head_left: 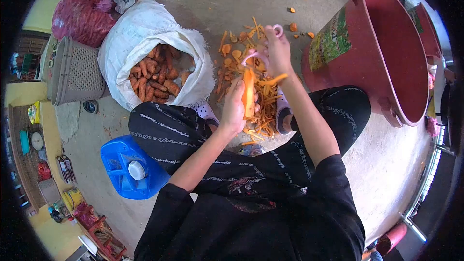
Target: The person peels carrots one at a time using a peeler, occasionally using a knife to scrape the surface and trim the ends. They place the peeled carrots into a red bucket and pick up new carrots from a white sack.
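My left hand (235,106) is closed around a peeled orange carrot (249,94), held upright between my knees. Beyond it, my right hand (278,50) grips a pink peeler (256,57), whose head is near the carrot's far end. An orange strip of peel (273,79) hangs in the air beside my right wrist. Below both hands, a heap of carrot peelings (266,111) and cut ends lies on the floor between my feet. To the left, an open white sack (140,34) holds several unpeeled carrots (157,75).
A large red tub (353,43) stands at the right. A blue jerrycan (121,164) is beside my left knee. Grey crates (82,72) and red mesh sacks (79,14) stand at the far left. Carrot pieces (293,27) are scattered on the floor ahead.
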The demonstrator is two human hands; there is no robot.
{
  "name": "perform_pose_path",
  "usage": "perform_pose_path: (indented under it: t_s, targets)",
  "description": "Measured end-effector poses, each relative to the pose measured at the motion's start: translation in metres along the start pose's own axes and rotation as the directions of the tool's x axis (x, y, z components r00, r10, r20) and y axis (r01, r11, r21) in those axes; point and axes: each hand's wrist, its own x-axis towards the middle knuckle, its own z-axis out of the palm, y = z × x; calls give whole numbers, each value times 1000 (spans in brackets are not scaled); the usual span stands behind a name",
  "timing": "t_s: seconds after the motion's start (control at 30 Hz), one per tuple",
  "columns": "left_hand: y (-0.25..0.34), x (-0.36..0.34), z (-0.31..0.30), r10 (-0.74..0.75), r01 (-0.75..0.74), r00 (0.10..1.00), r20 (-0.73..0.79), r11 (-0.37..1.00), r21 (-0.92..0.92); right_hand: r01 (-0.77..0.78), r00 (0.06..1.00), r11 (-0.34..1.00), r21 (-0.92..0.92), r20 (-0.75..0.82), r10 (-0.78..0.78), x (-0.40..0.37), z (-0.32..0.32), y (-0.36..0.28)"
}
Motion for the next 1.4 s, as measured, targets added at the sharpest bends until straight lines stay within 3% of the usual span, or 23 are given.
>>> perform_pose_path:
  t_s: [0.1, 0.2, 0.23, 0.33, 0.37, 0.43, 0.53, 0.57, 0.67, 0.73, 0.8, 0.9, 1.0, 1.2, 1.3, 1.4]
  targets:
    - [-4, -5, -2, -21, 22, 1000, -16, 996, 92, 75, 997, 995, 64, 10, -76, 33, -19, 4]
    - [1, -10, 8, -41, 32, 990, 136, 997, 74, 39, 993, 996, -75, -112, -47, 47, -26, 9]
    - [1, -7, 6, -58, 54, 993, 104, 998, 43, -26, 998, 1000, -17, 49, 27, 67, -49, 23]
    - [9, -2, 2, -98, 98, 994, 48, 995, -1, 196, 980, 949, -245, 81, -182, 51, -31, 15]
    - [8, 2, -2, -77, 75, 997, 25, 996, 52, 312, 949, 857, -410, 92, -302, 46, -29, 14]
    - [10, 10, -10, -79, 79, 997, 3, 996, -49, 486, 838, 548, -681, 185, -514, 37, -24, 10]
    - [14, 15, -14, -65, 60, 998, -19, 981, -184, 517, 850, 638, -570, 253, -463, 19, -15, 0]
    - [15, 17, -16, -50, 42, 998, -36, 980, -196, 480, 877, 726, -492, 246, -413, 10, -10, -4]
    - [19, 18, -18, -24, 1, 993, -117, 982, -189, 294, 942, 926, -235, 234, -240, -21, 4, -18]
    - [22, 16, -11, -23, -4, 989, -143, 983, -183, 111, 969, 992, -59, 229, -95, -44, 11, -21]
    - [31, 11, 2, -30, 6, 991, -132, 983, -181, 63, 968, 997, -52, 245, -48, -67, 21, -19]
    - [24, 16, -23, 43, -21, 993, 106, 979, -202, -39, 966, 999, 15, 257, 34, -78, 21, -6]
    - [23, 17, -28, 61, 9, 976, 208, 947, -321, -112, 953, 991, 73, 290, 86, -78, 17, 5]
    - [35, 8, 4, -36, 14, 993, -109, 981, -193, -126, 952, 991, 53, 288, 105, -78, 17, 8]
    - [30, 12, -13, 18, 28, 989, 148, 951, -308, -131, 955, 990, 53, 276, 112, -77, 17, 10]
    - [26, 11, -15, 41, 26, 983, 180, 934, -356, -146, 959, 989, 30, 249, 134, -75, 16, 10]
